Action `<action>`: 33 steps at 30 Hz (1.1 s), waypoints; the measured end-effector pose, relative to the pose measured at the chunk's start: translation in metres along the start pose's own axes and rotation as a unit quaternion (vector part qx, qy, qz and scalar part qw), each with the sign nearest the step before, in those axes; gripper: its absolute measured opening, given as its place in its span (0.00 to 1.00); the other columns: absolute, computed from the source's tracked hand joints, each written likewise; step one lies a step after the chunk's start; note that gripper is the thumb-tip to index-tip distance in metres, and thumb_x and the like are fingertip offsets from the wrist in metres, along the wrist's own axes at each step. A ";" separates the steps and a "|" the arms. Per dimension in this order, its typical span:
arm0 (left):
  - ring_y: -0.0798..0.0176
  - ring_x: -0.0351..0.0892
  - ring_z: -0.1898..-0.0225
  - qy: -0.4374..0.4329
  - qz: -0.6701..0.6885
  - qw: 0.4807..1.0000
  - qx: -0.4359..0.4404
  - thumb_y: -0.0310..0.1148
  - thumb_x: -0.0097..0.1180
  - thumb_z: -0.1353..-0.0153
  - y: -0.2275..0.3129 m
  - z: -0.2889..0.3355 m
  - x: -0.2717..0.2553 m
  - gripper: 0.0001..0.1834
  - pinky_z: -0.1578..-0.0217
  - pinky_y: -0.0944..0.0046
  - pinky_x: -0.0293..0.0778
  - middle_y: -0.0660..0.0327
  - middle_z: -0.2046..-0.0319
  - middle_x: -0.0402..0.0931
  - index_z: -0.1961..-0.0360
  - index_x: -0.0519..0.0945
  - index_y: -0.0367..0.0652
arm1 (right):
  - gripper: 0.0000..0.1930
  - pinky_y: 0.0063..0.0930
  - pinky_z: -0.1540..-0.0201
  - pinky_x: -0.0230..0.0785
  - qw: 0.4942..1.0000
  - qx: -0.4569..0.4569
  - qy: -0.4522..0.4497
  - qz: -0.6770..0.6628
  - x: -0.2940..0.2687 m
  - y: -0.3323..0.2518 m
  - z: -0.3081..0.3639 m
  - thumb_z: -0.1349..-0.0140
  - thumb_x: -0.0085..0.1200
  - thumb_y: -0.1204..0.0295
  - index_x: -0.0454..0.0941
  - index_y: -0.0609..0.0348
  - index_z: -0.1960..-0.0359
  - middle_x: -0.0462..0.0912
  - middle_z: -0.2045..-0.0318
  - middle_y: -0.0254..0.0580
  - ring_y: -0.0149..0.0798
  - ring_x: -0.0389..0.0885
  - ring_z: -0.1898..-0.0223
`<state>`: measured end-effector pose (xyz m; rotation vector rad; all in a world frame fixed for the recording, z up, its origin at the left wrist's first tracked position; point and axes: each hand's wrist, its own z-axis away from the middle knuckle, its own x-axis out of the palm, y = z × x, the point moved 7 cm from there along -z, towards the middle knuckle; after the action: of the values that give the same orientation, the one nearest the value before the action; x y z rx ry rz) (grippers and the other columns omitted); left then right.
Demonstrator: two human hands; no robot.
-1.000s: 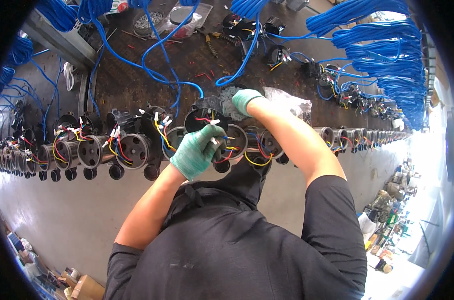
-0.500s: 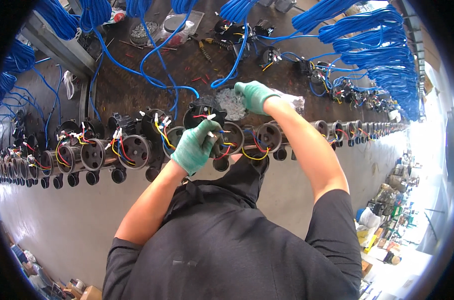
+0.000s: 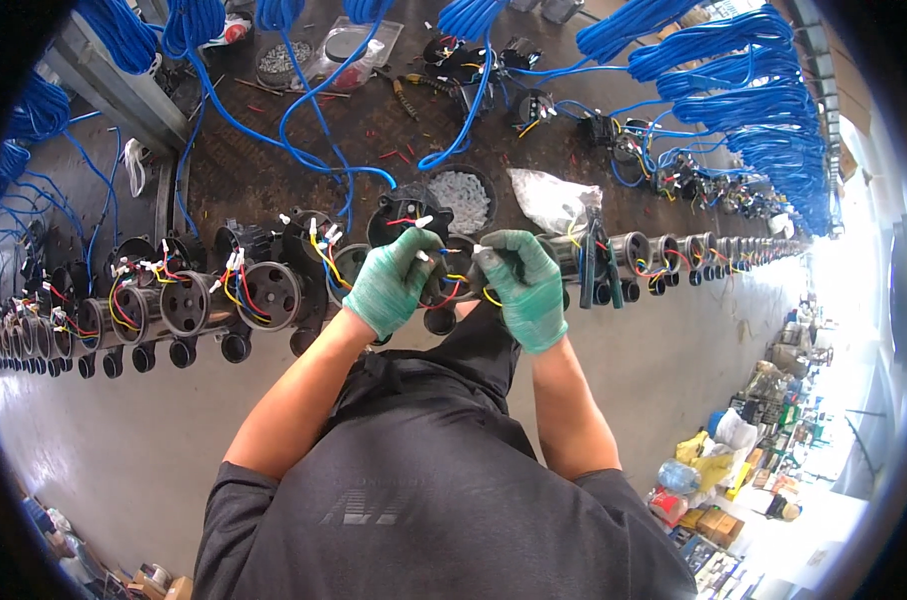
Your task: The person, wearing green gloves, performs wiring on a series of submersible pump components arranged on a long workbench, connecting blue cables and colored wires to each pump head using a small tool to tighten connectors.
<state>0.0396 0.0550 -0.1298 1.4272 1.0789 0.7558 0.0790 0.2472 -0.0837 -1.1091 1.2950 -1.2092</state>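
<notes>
My left hand (image 3: pixel 399 280), in a green glove, is closed in a pinch on thin wires (image 3: pixel 448 252) beside a black round housing (image 3: pixel 398 220) that has a blue cable attached. My right hand (image 3: pixel 526 292), gloved alike, pinches a small whitish connector cap (image 3: pixel 486 257) just right of those wires; the two hands are a small gap apart. Under them lie open motor cylinders with red, yellow and blue leads. Beyond the hands sits a round dark dish (image 3: pixel 493 187) of small whitish caps. Dark-handled pliers (image 3: pixel 599 265) hang over the cylinders to the right.
A long row of metal cylinders (image 3: pixel 274 295) with wires runs along the bench's near edge. Bundles of blue cable (image 3: pixel 744 90) hang above. A clear plastic bag (image 3: pixel 554 200) lies past the pliers. Wired black housings (image 3: pixel 634 150) stand at the right, and a metal post (image 3: pixel 124 90) at the left.
My right hand has come back from the dish toward my left hand, now pinching a small cap. The pliers and bag, formerly behind my right arm, show. My left hand stays about in place.
</notes>
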 end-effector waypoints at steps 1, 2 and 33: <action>0.64 0.85 0.71 0.006 -0.002 1.000 0.015 0.18 0.56 0.25 0.002 0.000 -0.001 0.12 0.66 0.62 0.80 0.57 0.69 0.84 0.45 0.80 0.40 | 0.09 0.20 0.57 0.82 1.000 -0.004 0.012 -0.020 0.003 0.003 0.002 0.25 0.66 0.80 0.84 0.62 0.47 0.88 0.61 0.31 0.23 0.86 0.64; 0.63 0.87 0.72 0.013 -0.006 0.999 0.031 0.16 0.56 0.27 0.004 0.000 -0.002 0.13 0.68 0.61 0.80 0.58 0.71 0.84 0.45 0.80 0.40 | 0.09 0.19 0.56 0.81 1.000 -0.013 0.009 -0.005 0.004 0.003 0.003 0.25 0.65 0.80 0.84 0.62 0.47 0.89 0.58 0.32 0.22 0.86 0.61; 0.67 0.85 0.67 -0.025 0.052 0.997 -0.057 0.20 0.59 0.23 -0.012 0.002 0.004 0.09 0.63 0.65 0.80 0.60 0.67 0.87 0.46 0.81 0.40 | 0.22 0.46 0.39 0.80 0.794 0.017 0.188 0.579 -0.142 -0.028 0.000 0.29 0.69 0.67 0.82 0.62 0.37 0.83 0.41 0.57 0.55 0.86 0.43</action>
<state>0.0404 0.0576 -0.1423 1.4051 0.9145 0.8391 0.0894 0.3863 -0.0447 0.1124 1.8029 -0.4697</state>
